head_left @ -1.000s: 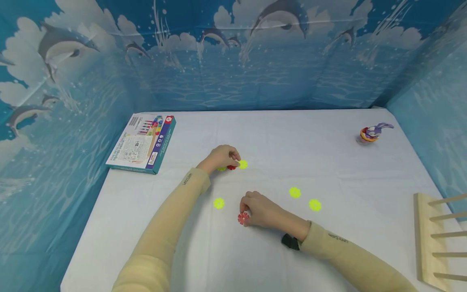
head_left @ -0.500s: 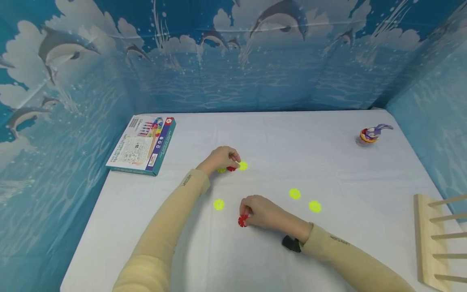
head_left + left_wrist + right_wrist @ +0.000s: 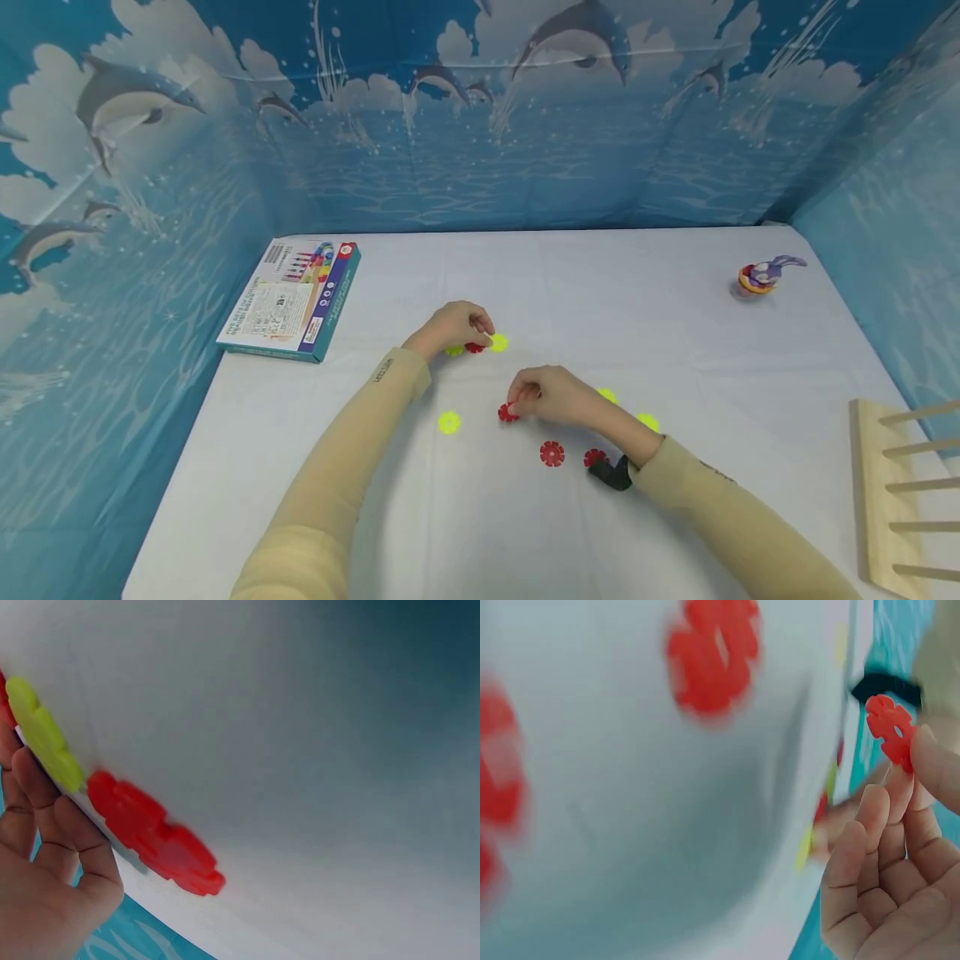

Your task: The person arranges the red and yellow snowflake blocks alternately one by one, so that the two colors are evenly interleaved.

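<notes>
In the head view my right hand [image 3: 551,393] pinches a red slotted flower disc [image 3: 507,412] just above the table; in the right wrist view this disc stands between thumb and fingertips. Further back, the left hand [image 3: 456,323] rests over a row of discs, thumb and forefinger at the edge of a yellow disc [image 3: 498,342]. Beside it in that row are a red disc [image 3: 474,347] and another yellow disc [image 3: 454,351], both partly covered. The left wrist view shows a nearer red disc [image 3: 157,836] by the fingers [image 3: 82,832]; the thumb is hidden there.
Loose on the white table [image 3: 465,533] lie a yellow disc [image 3: 449,422], a red disc [image 3: 552,454] and others partly behind the right forearm. A boxed toy set [image 3: 288,300] stands back left, a rabbit figure [image 3: 765,273] back right, and a wooden peg rack [image 3: 892,500] at the right edge.
My right hand has moved away from me and slightly right with its red disc. Two red discs it had covered now show on the table. The left hand stays put.
</notes>
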`<state>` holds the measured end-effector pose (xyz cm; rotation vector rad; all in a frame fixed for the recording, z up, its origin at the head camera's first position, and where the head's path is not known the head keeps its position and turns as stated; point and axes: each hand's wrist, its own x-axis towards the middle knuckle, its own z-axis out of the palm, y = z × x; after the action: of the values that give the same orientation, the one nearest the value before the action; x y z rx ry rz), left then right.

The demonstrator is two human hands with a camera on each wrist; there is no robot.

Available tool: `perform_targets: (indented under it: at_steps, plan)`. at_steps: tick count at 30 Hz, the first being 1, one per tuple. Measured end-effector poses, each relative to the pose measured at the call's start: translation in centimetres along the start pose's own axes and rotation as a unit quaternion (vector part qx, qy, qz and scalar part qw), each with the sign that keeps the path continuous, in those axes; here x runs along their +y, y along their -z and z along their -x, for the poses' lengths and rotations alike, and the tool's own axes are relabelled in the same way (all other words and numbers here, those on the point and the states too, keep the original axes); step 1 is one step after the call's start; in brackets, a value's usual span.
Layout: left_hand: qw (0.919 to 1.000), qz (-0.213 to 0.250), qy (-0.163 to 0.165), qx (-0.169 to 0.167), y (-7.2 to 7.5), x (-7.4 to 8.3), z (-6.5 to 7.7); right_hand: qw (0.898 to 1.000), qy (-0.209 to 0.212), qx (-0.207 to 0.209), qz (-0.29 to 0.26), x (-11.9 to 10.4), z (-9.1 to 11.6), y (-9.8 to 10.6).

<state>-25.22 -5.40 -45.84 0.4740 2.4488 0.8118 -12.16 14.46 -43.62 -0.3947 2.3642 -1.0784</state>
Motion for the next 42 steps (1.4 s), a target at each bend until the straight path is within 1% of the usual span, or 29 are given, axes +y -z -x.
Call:
perform_targets:
  at_steps: [4, 6, 9, 12, 15, 20, 25, 29, 35, 42]
  plan:
    - [1.0000, 0.001, 0.005, -0.003, 0.0, 0.0, 0.0, 0.998, -0.030, 0.051, 0.008, 0.3, -1.4, 2.7]
    - [1.0000, 0.000, 0.008, -0.003, 0.0, 0.1, -0.1, 0.996, -0.042, 0.071, 0.014, 0.6, -2.2, 3.7]
    - [0.9999, -0.005, 0.009, -0.002, 0.0, 0.1, -0.1, 0.994, -0.065, 0.087, 0.012, 0.9, -3.3, 4.7]
    - [0.9999, -0.010, 0.007, -0.001, -0.1, 0.2, -0.2, 0.992, -0.082, 0.093, 0.006, 1.2, -4.3, 5.2]
    - [1.0000, -0.009, 0.004, -0.001, -0.1, 0.2, -0.1, 0.990, -0.098, 0.097, -0.001, 1.4, -5.2, 5.3]
    - [1.0000, -0.002, 0.005, -0.003, 0.0, 0.2, -0.1, 0.988, -0.117, 0.101, 0.002, 1.5, -6.3, 5.5]
    - [0.9999, 0.000, 0.008, -0.006, 0.0, 0.3, 0.0, 0.987, -0.130, 0.094, 0.002, 1.5, -7.2, 5.4]
    - [0.9999, 0.004, 0.009, -0.008, 0.0, 0.4, 0.1, 0.984, -0.150, 0.095, 0.007, 1.5, -7.8, 5.1]
    - [0.9999, 0.003, 0.009, -0.009, 0.0, 0.4, 0.1, 0.977, -0.180, 0.107, 0.032, 1.6, -8.2, 4.7]
    - [0.9999, -0.011, 0.006, -0.005, 0.0, 0.3, 0.0, 0.974, -0.176, 0.122, 0.074, 1.3, -8.4, 4.2]
